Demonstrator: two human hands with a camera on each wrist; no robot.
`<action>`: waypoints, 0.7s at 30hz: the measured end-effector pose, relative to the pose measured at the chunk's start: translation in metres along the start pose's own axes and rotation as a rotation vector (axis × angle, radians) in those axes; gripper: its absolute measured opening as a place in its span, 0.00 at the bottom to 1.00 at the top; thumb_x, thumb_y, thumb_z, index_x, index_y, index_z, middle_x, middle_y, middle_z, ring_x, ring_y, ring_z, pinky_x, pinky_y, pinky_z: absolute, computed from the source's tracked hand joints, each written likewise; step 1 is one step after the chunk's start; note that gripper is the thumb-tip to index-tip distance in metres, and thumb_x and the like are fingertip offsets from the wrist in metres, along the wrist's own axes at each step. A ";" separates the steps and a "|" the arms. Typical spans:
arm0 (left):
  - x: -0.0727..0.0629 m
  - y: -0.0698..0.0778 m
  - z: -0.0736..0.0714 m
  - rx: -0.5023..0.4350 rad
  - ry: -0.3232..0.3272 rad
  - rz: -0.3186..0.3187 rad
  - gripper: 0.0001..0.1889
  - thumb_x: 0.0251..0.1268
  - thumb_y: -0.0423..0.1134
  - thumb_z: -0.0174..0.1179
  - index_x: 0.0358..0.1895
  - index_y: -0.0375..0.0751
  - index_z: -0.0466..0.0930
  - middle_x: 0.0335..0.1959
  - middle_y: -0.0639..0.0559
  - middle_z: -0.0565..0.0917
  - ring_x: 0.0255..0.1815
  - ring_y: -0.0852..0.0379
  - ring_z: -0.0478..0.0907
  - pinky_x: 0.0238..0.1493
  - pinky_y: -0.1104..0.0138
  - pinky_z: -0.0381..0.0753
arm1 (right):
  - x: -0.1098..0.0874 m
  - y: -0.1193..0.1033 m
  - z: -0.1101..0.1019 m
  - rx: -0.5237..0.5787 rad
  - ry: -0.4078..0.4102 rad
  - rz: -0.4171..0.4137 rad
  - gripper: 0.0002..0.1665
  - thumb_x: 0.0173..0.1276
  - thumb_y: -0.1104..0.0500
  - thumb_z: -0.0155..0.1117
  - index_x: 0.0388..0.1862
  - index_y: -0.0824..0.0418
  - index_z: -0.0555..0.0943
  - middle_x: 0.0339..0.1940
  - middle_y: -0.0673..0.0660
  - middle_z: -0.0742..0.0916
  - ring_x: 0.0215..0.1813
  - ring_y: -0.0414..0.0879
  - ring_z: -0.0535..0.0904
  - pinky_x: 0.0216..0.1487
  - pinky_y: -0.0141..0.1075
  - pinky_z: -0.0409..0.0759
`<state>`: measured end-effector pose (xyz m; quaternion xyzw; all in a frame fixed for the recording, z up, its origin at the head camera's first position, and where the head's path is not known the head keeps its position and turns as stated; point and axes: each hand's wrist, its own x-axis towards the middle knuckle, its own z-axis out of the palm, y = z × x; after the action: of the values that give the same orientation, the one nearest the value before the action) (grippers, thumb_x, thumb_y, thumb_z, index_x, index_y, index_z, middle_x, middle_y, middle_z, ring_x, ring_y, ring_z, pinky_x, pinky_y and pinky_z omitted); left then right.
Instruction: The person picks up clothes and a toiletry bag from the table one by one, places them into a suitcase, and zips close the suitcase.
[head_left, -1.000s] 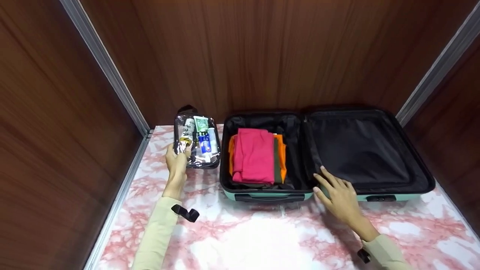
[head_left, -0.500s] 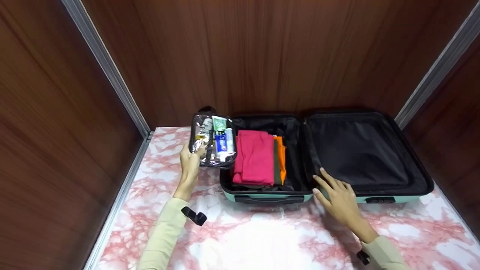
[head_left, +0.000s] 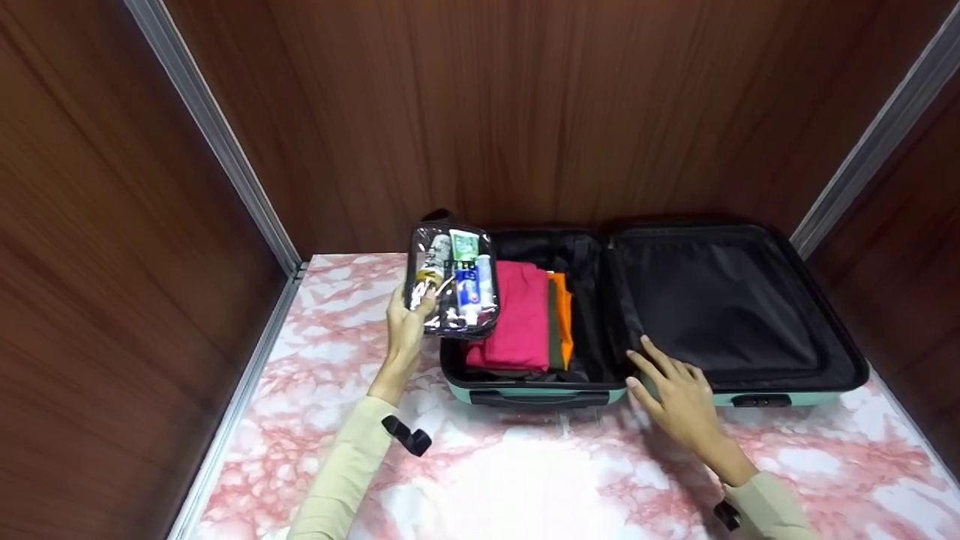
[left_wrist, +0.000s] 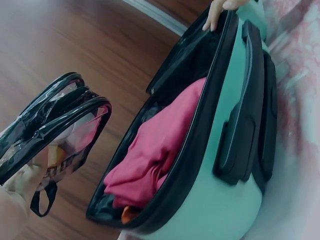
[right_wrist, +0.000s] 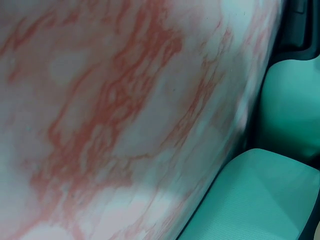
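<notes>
My left hand [head_left: 405,322] grips a clear toiletry bag [head_left: 487,319] by its lower left corner, thumb on the front. Through the plastic show a green tube, a blue-and-white tube and a white bottle with a yellow band. The bag is held up over the left side of an open mint-green suitcase [head_left: 465,391], overlapping a folded pink garment [head_left: 523,322] in the head view. In the left wrist view the bag [left_wrist: 60,125] is apart from the suitcase rim [left_wrist: 192,155]. My right hand [head_left: 679,397] rests its spread fingers on the front rim, where the two halves meet.
Folded orange cloth [head_left: 562,322] and dark green cloth [head_left: 553,322] lie beneath the pink garment. The suitcase's right half [head_left: 720,300] lies open with a black lining. Brown wood-look panels [head_left: 480,112] enclose the marbled tabletop [head_left: 525,472] at the back and sides.
My left hand has carried the toiletry bag rightward, from beside the suitcase to over its left half. The right hand has stayed on the rim.
</notes>
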<state>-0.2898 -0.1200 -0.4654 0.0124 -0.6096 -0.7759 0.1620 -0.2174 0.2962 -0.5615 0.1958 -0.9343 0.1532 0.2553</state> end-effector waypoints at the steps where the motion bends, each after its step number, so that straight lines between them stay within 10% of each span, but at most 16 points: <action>1: 0.000 -0.002 0.003 -0.009 0.002 -0.010 0.22 0.67 0.24 0.56 0.63 0.23 0.67 0.47 0.37 0.76 0.37 0.56 0.76 0.44 0.68 0.78 | 0.000 0.000 0.000 -0.001 0.001 0.001 0.30 0.71 0.44 0.61 0.69 0.49 0.76 0.74 0.54 0.70 0.57 0.61 0.78 0.56 0.61 0.69; 21: -0.022 -0.040 0.054 -0.036 -0.070 -0.105 0.22 0.67 0.26 0.58 0.61 0.22 0.66 0.46 0.40 0.76 0.35 0.56 0.77 0.44 0.66 0.79 | -0.004 -0.003 -0.002 0.003 -0.002 -0.013 0.30 0.71 0.44 0.61 0.69 0.50 0.75 0.74 0.55 0.70 0.58 0.61 0.77 0.55 0.61 0.69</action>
<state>-0.2901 -0.0553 -0.4932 0.0142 -0.5995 -0.7940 0.1001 -0.2127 0.2956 -0.5616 0.2023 -0.9331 0.1527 0.2551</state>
